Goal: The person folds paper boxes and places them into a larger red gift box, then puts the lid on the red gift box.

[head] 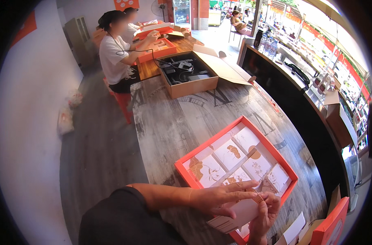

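My left hand lies over a small white cardboard box, its fingers at the box's upper edge. My right hand pinches the same box at its right end. Both hands are above the near corner of a shallow red-orange tray box on the table. Inside the tray sit several small white boxes with gold plant drawings. A tilted one rests near the tray's right side. The hands and the held box hide the tray's near part.
An open brown carton with cables and devices stands farther up the wooden table. A person in a white top works at another red box, beside a second person. A red-orange lid and cardboard flaps stand at the lower right.
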`<action>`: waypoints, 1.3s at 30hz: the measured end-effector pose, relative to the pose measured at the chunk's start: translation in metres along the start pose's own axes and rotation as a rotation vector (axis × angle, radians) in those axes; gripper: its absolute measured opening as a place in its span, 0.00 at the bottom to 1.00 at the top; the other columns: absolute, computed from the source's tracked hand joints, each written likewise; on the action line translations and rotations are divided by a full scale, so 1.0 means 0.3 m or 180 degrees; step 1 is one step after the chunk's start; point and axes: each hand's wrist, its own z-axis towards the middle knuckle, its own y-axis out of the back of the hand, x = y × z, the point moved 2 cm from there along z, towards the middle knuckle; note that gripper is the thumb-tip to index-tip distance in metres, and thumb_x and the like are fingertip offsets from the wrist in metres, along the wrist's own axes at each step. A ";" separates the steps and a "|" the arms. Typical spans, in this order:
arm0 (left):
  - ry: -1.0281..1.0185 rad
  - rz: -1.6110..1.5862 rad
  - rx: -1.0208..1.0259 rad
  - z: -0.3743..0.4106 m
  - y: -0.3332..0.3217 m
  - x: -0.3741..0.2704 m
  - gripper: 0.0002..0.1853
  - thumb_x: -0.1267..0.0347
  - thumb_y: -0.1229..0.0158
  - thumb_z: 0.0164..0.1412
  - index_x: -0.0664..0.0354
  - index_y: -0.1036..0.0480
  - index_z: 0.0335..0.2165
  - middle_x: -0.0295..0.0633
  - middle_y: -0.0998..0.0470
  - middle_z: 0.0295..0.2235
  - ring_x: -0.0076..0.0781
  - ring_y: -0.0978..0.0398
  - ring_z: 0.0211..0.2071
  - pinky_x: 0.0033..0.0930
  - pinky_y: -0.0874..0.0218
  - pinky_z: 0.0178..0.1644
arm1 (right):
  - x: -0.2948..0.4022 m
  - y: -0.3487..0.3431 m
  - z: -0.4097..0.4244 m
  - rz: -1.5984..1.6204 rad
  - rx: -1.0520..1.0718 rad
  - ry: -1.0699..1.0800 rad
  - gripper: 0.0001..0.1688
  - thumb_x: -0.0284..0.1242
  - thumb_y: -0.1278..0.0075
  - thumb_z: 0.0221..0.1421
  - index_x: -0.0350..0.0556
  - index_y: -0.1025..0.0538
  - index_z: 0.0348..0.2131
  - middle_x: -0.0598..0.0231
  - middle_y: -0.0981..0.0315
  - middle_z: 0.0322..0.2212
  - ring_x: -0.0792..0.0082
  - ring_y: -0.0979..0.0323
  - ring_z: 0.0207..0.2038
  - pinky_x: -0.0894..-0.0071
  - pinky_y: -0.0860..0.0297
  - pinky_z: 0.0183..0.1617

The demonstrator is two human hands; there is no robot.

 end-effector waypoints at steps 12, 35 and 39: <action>0.0124 -0.0026 -0.0037 0.003 0.023 -0.010 0.34 0.63 0.36 0.65 0.51 0.39 0.65 0.57 0.51 0.71 0.59 0.43 0.68 0.53 0.46 0.69 | 0.013 -0.006 0.004 -0.0497 0.0133 0.0147 0.05 0.19 0.51 0.63 0.43 0.31 0.39 0.57 0.31 0.43 0.67 0.30 0.49 0.67 0.35 0.57; 0.0320 -0.0698 -0.0077 0.009 0.038 -0.004 0.25 0.66 0.35 0.65 0.52 0.33 0.57 0.52 0.42 0.67 0.52 0.47 0.70 0.49 0.48 0.69 | 0.023 -0.011 0.004 -0.0485 0.0476 -0.0019 0.06 0.25 0.45 0.62 0.41 0.27 0.37 0.54 0.29 0.44 0.66 0.30 0.49 0.67 0.35 0.56; 0.0309 -0.0646 -0.0331 0.000 0.030 0.011 0.27 0.64 0.36 0.66 0.52 0.34 0.59 0.49 0.38 0.63 0.46 0.42 0.67 0.45 0.43 0.66 | 0.026 -0.013 0.003 -0.0655 0.0673 0.0176 0.18 0.33 0.42 0.62 0.40 0.27 0.44 0.52 0.31 0.48 0.63 0.32 0.54 0.64 0.36 0.59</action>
